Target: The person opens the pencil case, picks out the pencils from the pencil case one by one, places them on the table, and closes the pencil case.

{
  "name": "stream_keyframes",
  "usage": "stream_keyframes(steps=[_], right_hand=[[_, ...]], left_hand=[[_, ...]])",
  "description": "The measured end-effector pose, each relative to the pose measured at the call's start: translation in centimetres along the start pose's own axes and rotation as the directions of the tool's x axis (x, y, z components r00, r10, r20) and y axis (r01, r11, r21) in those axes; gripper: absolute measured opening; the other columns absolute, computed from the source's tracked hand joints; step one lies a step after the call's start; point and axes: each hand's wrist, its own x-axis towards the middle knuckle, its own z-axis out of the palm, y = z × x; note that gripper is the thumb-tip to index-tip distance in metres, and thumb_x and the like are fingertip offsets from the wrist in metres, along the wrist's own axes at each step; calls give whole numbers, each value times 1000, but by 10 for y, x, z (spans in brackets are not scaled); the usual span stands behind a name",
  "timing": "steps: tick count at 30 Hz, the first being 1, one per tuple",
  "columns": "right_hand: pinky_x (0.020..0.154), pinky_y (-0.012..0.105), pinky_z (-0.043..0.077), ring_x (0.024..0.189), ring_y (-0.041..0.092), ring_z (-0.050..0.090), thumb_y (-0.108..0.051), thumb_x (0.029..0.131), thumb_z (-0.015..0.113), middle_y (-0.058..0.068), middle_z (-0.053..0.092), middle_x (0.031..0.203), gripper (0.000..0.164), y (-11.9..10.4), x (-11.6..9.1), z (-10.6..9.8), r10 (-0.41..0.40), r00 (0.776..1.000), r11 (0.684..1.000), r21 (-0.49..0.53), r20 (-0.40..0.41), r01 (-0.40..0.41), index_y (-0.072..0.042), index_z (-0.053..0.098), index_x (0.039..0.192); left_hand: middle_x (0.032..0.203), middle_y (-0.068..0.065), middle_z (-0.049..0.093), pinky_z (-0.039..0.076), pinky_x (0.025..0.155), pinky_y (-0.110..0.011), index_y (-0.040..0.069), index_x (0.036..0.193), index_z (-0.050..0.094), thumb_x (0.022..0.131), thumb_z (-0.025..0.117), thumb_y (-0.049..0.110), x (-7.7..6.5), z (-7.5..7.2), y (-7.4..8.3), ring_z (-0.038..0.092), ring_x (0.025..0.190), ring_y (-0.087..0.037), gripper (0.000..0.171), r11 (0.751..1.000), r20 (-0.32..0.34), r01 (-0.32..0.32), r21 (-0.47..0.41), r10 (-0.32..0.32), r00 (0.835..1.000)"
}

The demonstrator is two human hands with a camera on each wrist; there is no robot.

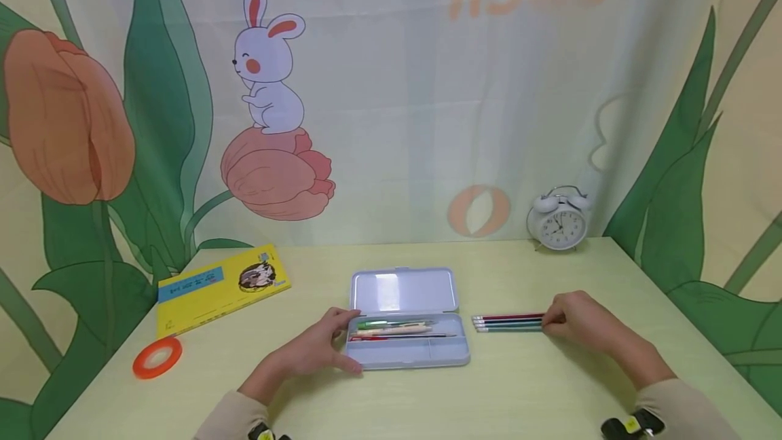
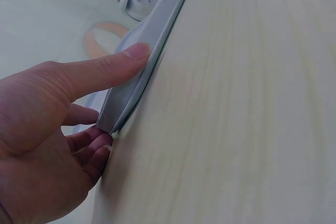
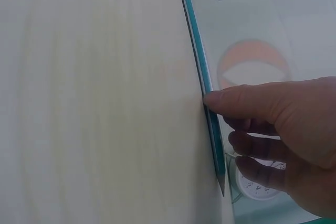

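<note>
A pale blue pencil case (image 1: 408, 357) lies on the table with its lid (image 1: 404, 292) raised toward the back. Several pens (image 1: 394, 330), with green, cream and red barrels, lie in its tray. My left hand (image 1: 318, 346) holds the case at its left end, the thumb (image 2: 113, 72) along the front wall and the fingers (image 2: 90, 142) at the left side. To the right of the case, my right hand (image 1: 577, 323) pinches a row of pencils (image 1: 507, 322), dark red and teal, near their pointed end. Their white-tipped ends face the case. In the right wrist view a teal pencil (image 3: 194, 32) shows nearest.
A yellow book (image 1: 226, 287) lies at the table's left, and an orange tape roll (image 1: 157, 357) sits in front of it. At the back right stands a white alarm clock (image 1: 559, 223). Behind the table hangs a printed curtain (image 1: 391, 121).
</note>
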Motion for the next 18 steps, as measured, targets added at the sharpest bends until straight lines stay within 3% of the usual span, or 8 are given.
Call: stream_keyframes(steps=[10,18], right_hand=[[68,31,55,73,8,57,-5,81,80,-9,62,78,7,-6,3,0,67,998,997,-28,-6,-68,-10,77,80],[72,34,56,75,9,59,-3,81,79,-9,65,80,10,-5,5,3,70,998,997,-19,-8,-70,-12,76,81]], left_hand=[[142,-10,39,26,115,-58,10,154,38,73,90,36,-1,0,2,38,134,-33,99,1000,4,8,3,-8,1000],[142,-10,39,26,115,-58,10,154,37,73,90,35,-1,0,2,38,135,-34,100,1000,-2,9,6,-9,1000]])
